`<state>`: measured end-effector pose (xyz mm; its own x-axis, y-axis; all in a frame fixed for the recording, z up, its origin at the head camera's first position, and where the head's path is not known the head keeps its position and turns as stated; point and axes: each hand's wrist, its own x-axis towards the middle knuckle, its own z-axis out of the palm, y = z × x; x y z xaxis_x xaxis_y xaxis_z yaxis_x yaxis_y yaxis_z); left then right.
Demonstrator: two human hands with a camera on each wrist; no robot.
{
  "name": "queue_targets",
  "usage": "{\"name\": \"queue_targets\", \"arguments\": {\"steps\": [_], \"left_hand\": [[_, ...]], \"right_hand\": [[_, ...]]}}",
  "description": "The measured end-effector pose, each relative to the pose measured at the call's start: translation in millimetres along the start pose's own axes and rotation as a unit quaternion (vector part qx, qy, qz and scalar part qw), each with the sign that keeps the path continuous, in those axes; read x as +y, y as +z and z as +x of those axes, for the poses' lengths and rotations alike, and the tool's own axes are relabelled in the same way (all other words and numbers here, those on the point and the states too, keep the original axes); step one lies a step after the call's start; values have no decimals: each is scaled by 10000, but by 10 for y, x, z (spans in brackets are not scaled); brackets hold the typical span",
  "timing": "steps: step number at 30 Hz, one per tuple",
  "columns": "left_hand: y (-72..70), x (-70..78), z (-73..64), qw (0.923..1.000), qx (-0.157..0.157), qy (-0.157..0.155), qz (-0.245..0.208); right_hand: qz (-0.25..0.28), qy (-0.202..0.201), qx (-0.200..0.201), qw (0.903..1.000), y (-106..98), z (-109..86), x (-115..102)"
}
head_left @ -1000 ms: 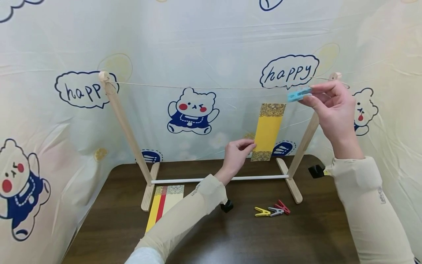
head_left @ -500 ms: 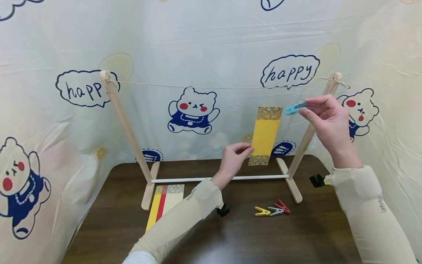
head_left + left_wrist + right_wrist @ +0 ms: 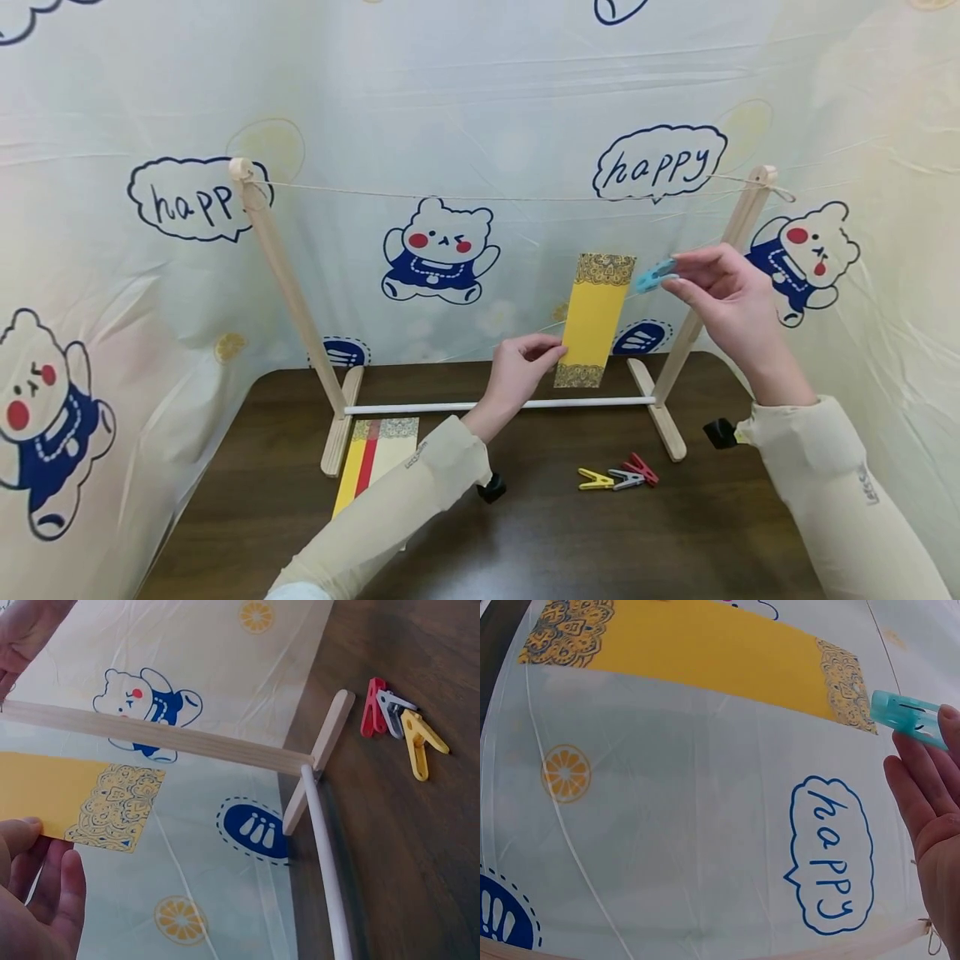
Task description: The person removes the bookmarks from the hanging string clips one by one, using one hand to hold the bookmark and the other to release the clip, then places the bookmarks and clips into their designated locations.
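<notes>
My left hand pinches the left edge of a yellow paper strip near its lower end. Dark lace-like patterns cover both short ends of the strip, which is held up nearly vertical below the string. Between the thumb and fingers of my right hand is a light blue clothespin, just right of the strip's top edge. In the right wrist view, the clothespin points toward the strip's patterned end, with a small gap between them.
The string runs between two wooden posts, joined low down by a white rod. Yellow, grey and red clothespins lie on the dark table at right. More paper strips lie at left, partly under my left sleeve.
Both hands have come down and slightly left, the left with the yellow strip and the right with the clothespin. The clothespin is now closer to the strip's top and more tilted.
</notes>
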<state>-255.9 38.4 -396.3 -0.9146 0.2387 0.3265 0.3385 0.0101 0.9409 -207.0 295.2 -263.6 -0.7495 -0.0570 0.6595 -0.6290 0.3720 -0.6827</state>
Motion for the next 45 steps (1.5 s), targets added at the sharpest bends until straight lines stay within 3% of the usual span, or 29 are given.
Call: {"name": "queue_targets", "arguments": {"steps": [12, 30, 38, 45], "left_hand": [[-88, 16, -183, 9995, -5, 194, 238], [-253, -74, -463, 9994, -68, -193, 280], [-325, -129, -537, 9986, -71, -401, 332], [-364, -175, -616, 9986, -130, -377, 350]], "right_hand": [[-473, -51, -296, 9984, 28, -127, 57], [-509, -183, -628, 9966, 63, -342, 150], [-743, 49, -709, 9947, 86, -448, 185], [-568, 158, -820, 9949, 133, -538, 234]]}}
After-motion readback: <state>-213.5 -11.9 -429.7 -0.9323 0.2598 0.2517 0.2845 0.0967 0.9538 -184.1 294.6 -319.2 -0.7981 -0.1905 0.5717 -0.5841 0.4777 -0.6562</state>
